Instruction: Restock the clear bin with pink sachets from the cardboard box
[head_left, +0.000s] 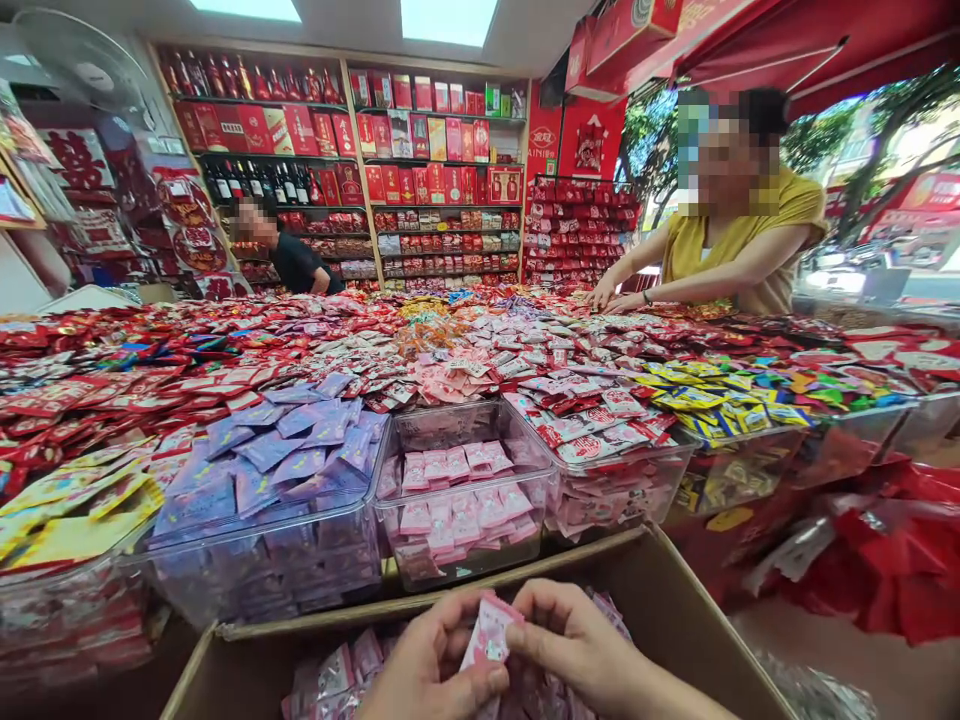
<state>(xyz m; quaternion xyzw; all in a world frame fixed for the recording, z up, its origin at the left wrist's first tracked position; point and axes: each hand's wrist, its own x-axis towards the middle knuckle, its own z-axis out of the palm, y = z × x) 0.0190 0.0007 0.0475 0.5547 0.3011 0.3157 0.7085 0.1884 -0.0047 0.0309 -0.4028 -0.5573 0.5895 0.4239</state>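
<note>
Between my left hand (442,655) and my right hand (574,640) is a small pink candy packet (489,630), pinched by the fingers of both. My hands are over an open cardboard box (705,610) that holds more pink packets (341,672). Just beyond the box stands a clear plastic bin (469,490), partly filled with similar pink packets in rows. What lies under my palms is hidden.
Purple packets (292,440) fill the bin on the left, red and white packets (592,420) the one on the right. Yellow packets (720,400) lie farther right. A person in a yellow top (739,230) reaches into the display; another in black (296,262) is behind. Red bags (885,560) hang at right.
</note>
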